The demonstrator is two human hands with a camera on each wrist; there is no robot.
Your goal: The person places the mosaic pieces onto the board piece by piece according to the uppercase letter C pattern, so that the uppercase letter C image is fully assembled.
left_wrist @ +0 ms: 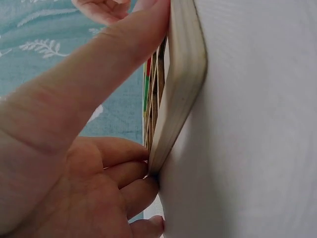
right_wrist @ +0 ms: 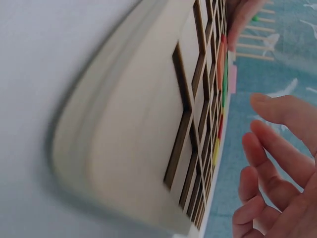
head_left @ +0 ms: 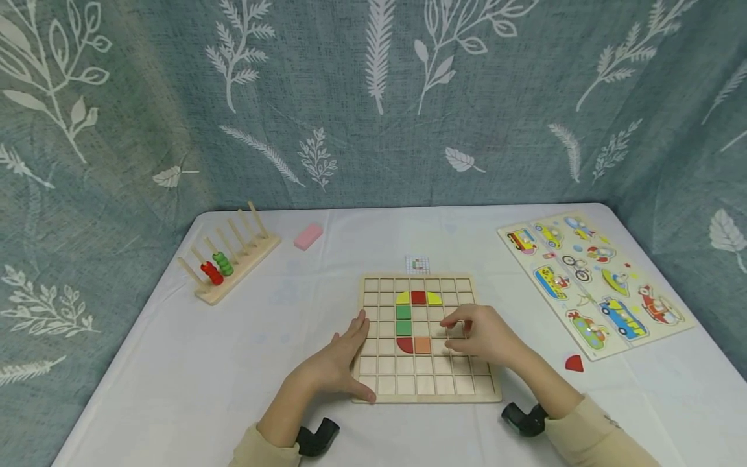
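A wooden grid board (head_left: 397, 385) lies flat on the white table. Its cells hold yellow rounded pieces (head_left: 434, 298), a red square (head_left: 418, 297), two green squares (head_left: 403, 312), a red rounded piece (head_left: 405, 345) and an orange square (head_left: 422, 345). My left hand (head_left: 332, 363) rests against the board's left side, thumb at the near left corner and fingers spread along the edge. Over the board's right part hovers my right hand (head_left: 487, 334), fingers loosely bent and thumb apart from them. In the right wrist view nothing shows between those fingertips (right_wrist: 260, 101).
A small pattern card (head_left: 417, 264) lies behind the board. A red rounded piece (head_left: 574, 363) sits on the table at right, near a vehicle picture puzzle (head_left: 583, 295). At back left are a peg rack (head_left: 245, 266) with red and green beads and a pink block (head_left: 308, 236).
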